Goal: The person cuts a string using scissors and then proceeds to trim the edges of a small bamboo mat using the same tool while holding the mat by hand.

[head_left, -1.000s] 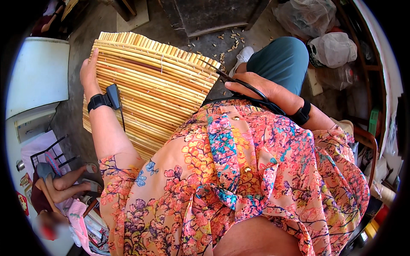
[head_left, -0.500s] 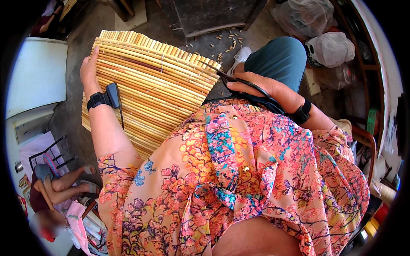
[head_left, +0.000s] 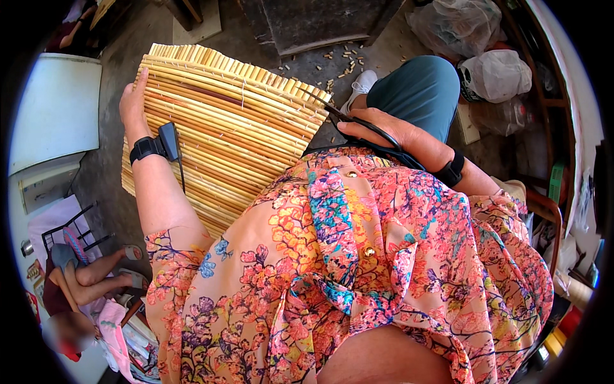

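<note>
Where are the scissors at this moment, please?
In the head view, the scissors are in the upper half, just right of centre, in the person's right hand, at the right-hand end of the stick mat.

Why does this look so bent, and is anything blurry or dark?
Head view: wide fisheye, so the rim goes black and the white panel's lower edge curves; head view: the stick mat is bright and crisp, the floor darker; head view: the seated person's head is blurred.

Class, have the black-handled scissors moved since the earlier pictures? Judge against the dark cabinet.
No: the black-handled scissors in the right hand show no clear shift against the dark cabinet.
</note>
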### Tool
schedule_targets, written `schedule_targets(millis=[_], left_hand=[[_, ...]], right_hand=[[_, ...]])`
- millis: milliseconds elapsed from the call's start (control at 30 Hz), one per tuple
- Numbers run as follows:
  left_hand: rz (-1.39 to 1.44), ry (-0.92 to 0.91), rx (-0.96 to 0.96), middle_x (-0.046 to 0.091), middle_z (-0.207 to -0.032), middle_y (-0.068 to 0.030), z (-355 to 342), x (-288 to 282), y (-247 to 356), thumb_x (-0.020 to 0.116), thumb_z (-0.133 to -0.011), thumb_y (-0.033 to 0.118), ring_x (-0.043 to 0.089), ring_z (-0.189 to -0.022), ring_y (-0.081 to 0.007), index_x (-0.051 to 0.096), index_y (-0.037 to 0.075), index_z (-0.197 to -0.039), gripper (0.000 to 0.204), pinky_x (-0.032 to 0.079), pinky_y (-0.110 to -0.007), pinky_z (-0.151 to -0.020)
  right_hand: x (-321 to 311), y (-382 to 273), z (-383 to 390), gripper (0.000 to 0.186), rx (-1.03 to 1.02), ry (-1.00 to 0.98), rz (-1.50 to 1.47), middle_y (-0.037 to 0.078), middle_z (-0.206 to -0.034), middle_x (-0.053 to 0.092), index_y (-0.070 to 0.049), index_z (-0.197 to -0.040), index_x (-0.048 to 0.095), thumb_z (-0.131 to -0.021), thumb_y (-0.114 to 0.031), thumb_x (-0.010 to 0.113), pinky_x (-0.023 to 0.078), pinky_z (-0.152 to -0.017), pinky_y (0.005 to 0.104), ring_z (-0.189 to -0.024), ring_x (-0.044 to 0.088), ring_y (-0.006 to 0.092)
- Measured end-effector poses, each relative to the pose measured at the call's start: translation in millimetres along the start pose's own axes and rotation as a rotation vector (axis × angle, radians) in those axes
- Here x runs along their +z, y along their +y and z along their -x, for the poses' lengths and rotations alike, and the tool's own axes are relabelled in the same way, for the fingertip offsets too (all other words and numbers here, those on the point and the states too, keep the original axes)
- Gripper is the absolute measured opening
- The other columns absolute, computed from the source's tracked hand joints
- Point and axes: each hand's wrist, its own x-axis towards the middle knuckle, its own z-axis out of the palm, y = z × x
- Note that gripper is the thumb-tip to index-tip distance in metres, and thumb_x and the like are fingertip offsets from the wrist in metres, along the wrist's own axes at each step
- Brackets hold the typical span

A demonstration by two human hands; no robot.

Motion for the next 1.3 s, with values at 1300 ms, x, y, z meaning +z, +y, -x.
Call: schedule_targets(millis=[1300], left_hand=[[0.142,-0.012,-0.019,0.061,-0.083,-0.0088,-7,0,-11,0.069,-0.076,0.042,0.057,-0.071,-0.0129,0.058,-0.001,-0.085,0.045,0.046,-0.026,-0.066]], right_hand=[[-1,-5,14,0.035,0.008,0.217,0.131,0.025,-0.066,0.057,0.006,-0.072,0.06,-0.077,-0.028,0.057,0.047,-0.061,0.0414,-0.064,0.058,0.0381]])
